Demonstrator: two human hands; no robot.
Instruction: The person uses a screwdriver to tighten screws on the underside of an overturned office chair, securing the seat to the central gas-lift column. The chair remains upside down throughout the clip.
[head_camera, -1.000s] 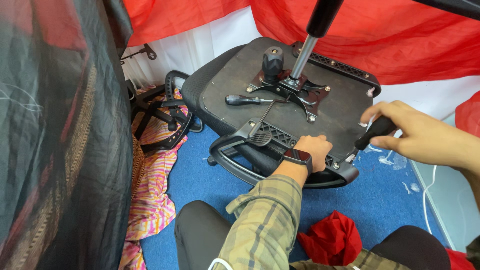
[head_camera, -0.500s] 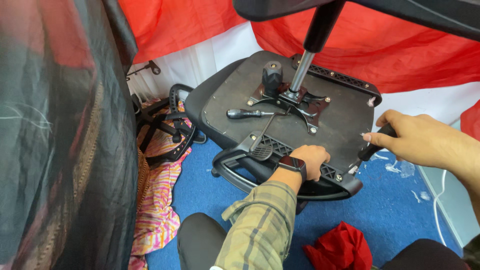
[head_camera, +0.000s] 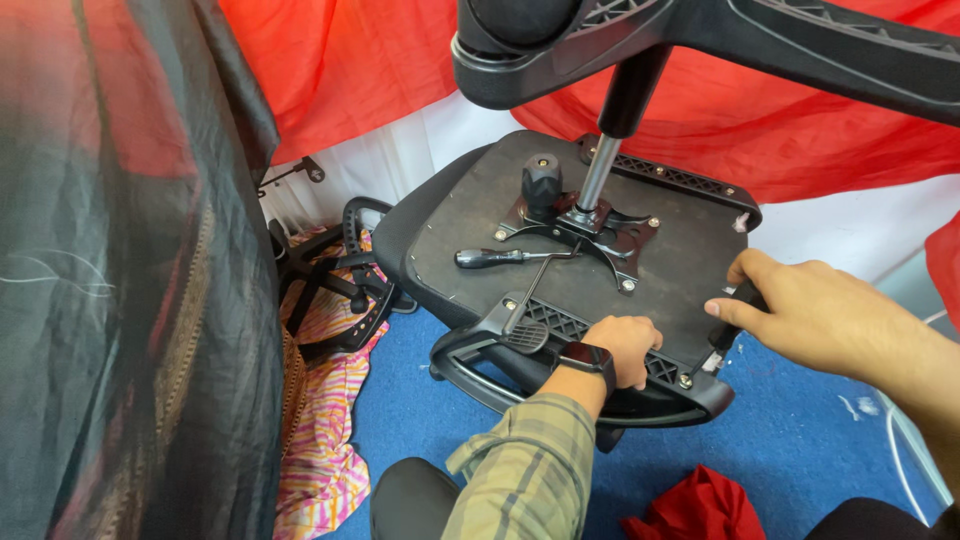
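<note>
— What can't be made out here?

— The tool (head_camera: 728, 318) in the right hand (head_camera: 815, 320): only a dark handle shows, its tip hidden behind the armrest bracket (head_camera: 600, 375). The left hand (head_camera: 625, 348) covers the bracket's middle, fingers curled out of sight.

— And the edges?

— The chair base (head_camera: 720, 45) is cut off at the top and right. The red cloth (head_camera: 700, 505) runs off the near edge, and the dark curtain (head_camera: 120, 300) hides everything on the left.

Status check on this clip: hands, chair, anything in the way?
Left hand gripping armrest bracket. Right hand closed on black tool handle at the upturned chair seat. Chair base overhead, clear.
</note>
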